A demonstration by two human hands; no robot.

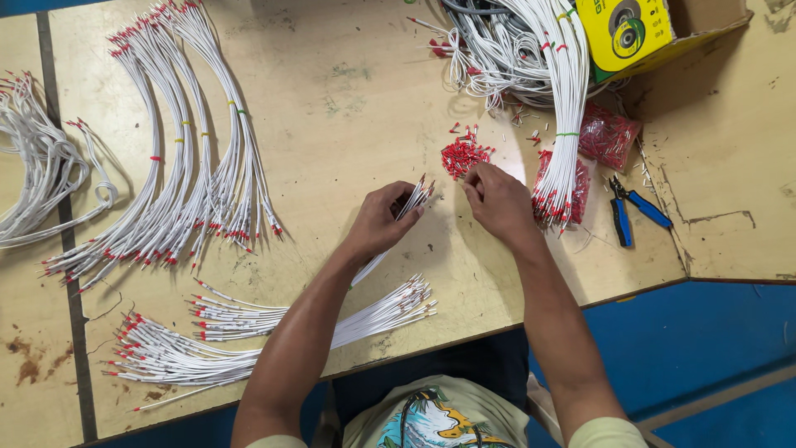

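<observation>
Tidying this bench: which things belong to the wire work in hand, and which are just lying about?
In use:
left hand holding a few white wires
right hand at the red ferrule pile

Lying about:
blue-handled pliers
yellow cardboard box
banded wire bundles
bags of red ferrules
</observation>
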